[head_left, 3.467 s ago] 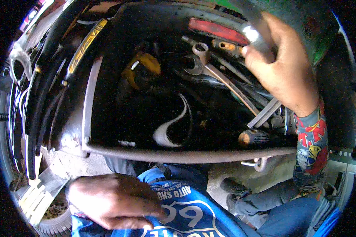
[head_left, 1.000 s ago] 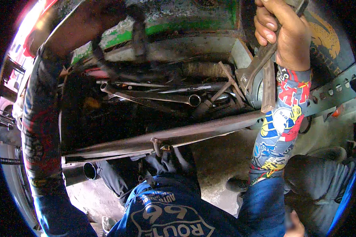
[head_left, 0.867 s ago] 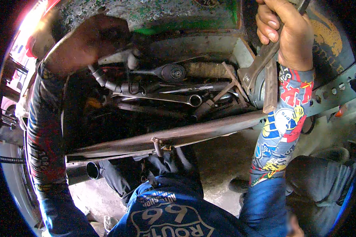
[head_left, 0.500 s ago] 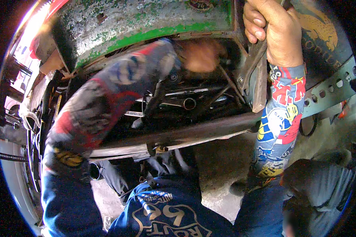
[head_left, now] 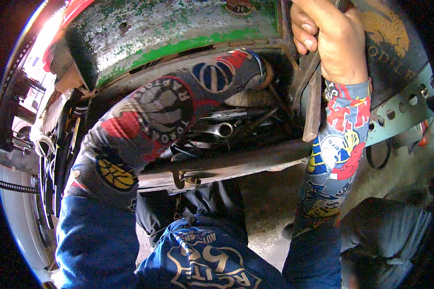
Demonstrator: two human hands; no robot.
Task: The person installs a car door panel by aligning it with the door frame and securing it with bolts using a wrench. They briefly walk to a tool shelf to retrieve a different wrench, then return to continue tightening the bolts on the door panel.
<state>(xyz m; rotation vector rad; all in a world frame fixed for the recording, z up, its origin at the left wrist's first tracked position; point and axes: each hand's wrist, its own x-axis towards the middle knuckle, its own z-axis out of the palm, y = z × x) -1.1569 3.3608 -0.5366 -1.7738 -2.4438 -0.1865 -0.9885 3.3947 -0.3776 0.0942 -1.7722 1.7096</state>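
An old metal toolbox with a flaking green and grey lid (head_left: 178, 53) lies in front of me, its lid raised. My left forearm reaches across into it. The left hand is mostly hidden past the sleeve cuff, in the dark far part of the box, so its fingers do not show. Below the forearm lie several metal tools, among them a wrench with a round ring end (head_left: 224, 129). At the upper right, my right hand (head_left: 335, 41) is closed around a flat metal bar (head_left: 309, 67) that slants down beside the box's right end.
A rusty latch (head_left: 179, 178) hangs on the box's near rim (head_left: 246, 166). To the right runs a pale green perforated metal rail (head_left: 400, 111). Cables and long thin parts (head_left: 65, 144) stand at the left. A dark trouser leg (head_left: 386, 236) shows at lower right.
My left arm has swung further right and deeper into the box, and its hand has passed mostly out of sight. The right hand keeps its grip, shifted slightly in the picture.
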